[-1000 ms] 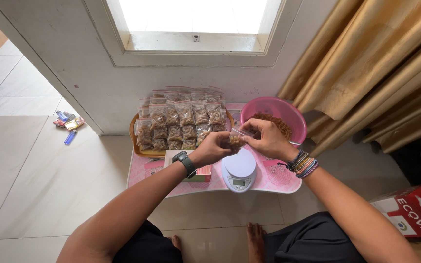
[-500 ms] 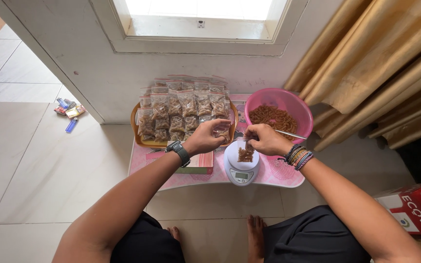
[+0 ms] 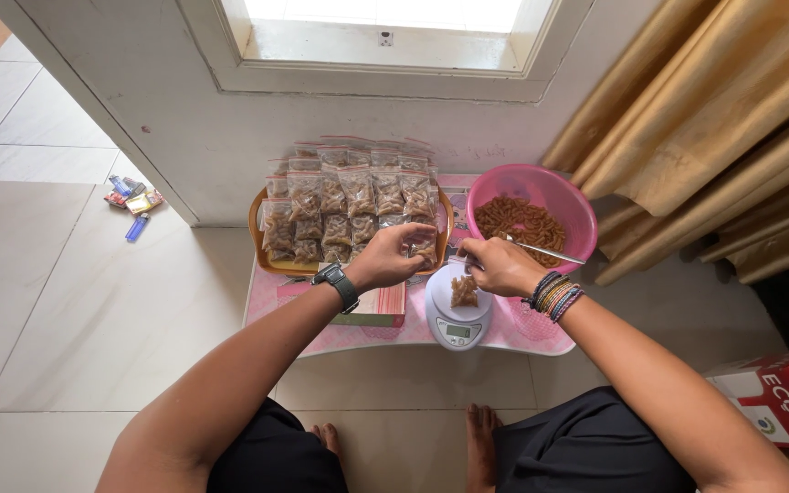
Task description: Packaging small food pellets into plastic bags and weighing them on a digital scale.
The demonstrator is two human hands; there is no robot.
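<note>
— Where's the small bag (image 3: 464, 289)?
— On the white scale (image 3: 457, 313) at the surface's front edge; the right hand (image 3: 499, 266) pinches its open top, the left hand (image 3: 393, 256) closes on a filled packet (image 3: 420, 248).
— Handling?
— Light, limp, slippery; hold the top rim.
— Counts?
— One scale, one pink bowl (image 3: 541, 194), one tray (image 3: 259, 248); roughly twenty packets, overlapping.

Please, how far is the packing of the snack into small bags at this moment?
Done: many filled bags lie stacked on the tray. In hand: the right hand holds a small bag of snack on the white scale; the left hand holds another filled bag at the tray's edge. Left: the pink bowl holds plenty of loose snack.
</note>
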